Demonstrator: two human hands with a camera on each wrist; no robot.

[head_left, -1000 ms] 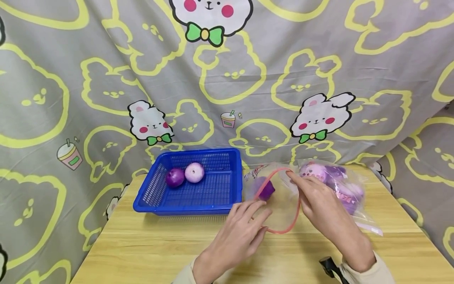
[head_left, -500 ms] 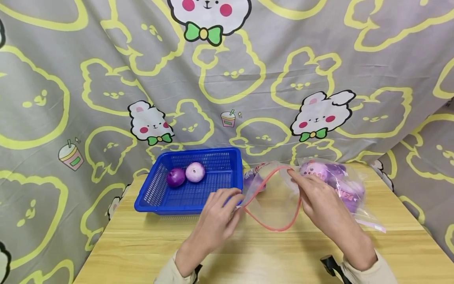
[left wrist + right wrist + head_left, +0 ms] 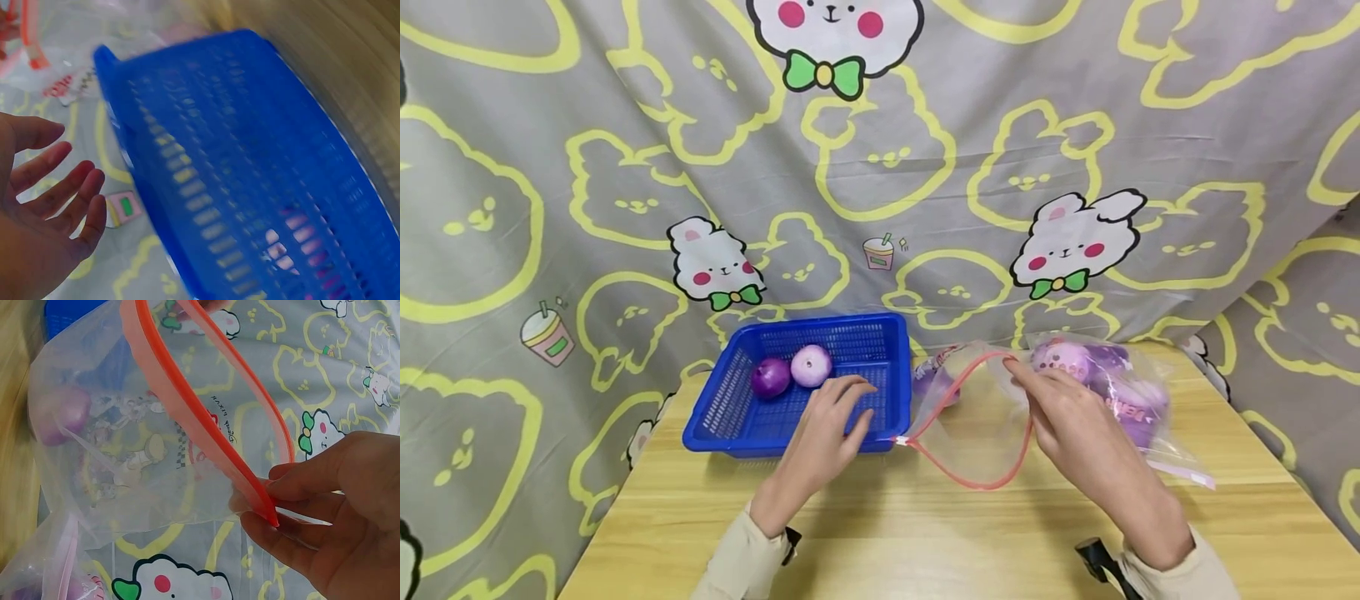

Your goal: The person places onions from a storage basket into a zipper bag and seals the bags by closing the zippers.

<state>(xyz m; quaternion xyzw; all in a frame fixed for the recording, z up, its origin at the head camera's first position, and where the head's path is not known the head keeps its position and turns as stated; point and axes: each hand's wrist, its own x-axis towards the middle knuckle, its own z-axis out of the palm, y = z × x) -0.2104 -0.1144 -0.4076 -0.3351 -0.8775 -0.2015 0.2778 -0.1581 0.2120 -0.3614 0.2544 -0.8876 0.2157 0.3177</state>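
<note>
With thumb and fingers, my right hand (image 3: 1075, 433) pinches the rim of a clear zip bag (image 3: 206, 419) with a red zip edge. The bag's mouth gapes wide, and a purple onion (image 3: 62, 415) shows inside it at the bottom. My left hand (image 3: 823, 433) reaches over the front rim of the blue basket (image 3: 880, 442), its fingers loosely bent and holding nothing. Inside the basket lie a dark purple onion (image 3: 771, 378) and a paler onion (image 3: 811, 366), just beyond the left fingertips. In the left wrist view the hand (image 3: 50, 200) is beside the basket wall.
Another clear bag (image 3: 1150, 375) holding several purple things lies to the right, behind my right forearm. A patterned curtain (image 3: 925, 167) hangs along the back edge of the wooden table (image 3: 925, 550).
My left hand has let go of the zip bag's edge and moved left over the basket. The onion in the bag sits further left. My right hand keeps its hold.
</note>
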